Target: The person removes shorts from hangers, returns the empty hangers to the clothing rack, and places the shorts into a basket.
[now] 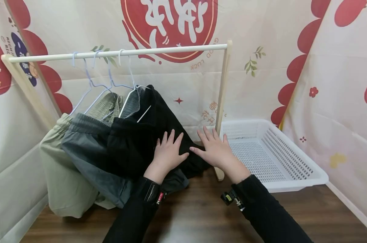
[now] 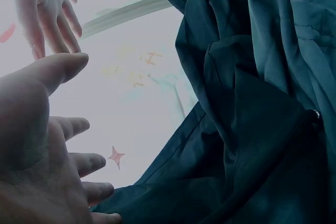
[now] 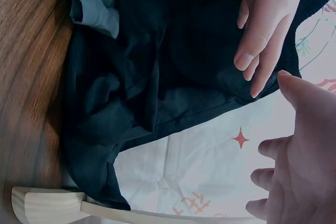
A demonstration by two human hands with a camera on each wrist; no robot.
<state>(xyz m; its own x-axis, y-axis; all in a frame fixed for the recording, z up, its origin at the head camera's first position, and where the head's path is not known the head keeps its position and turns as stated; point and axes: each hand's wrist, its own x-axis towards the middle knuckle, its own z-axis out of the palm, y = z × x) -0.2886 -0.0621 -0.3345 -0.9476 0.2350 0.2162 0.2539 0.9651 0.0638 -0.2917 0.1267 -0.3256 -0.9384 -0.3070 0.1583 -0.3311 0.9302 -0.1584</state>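
Black trousers (image 1: 168,114) hang from a white hanger (image 1: 131,76) on the rack's wooden rail (image 1: 177,50). Fingers spread, my left hand (image 1: 168,153) is over the black cloth with its palm facing away from me. My right hand (image 1: 215,150) is also spread, just right of the trousers and in front of the rack's right post (image 1: 223,94). Neither hand grips anything. To the left of the black pair hang grey trousers (image 1: 89,148) and light green trousers (image 1: 62,175), with pale blue hangers (image 1: 87,72) above them. In the right wrist view the black trouser leg (image 3: 131,93) lies bunched.
A white plastic basket (image 1: 296,185) stands right of the rack on the brown wooden table (image 1: 189,216). Printed cloth walls (image 1: 250,91) enclose the back and sides. The rack's wooden foot (image 3: 47,205) shows beside the trouser leg.
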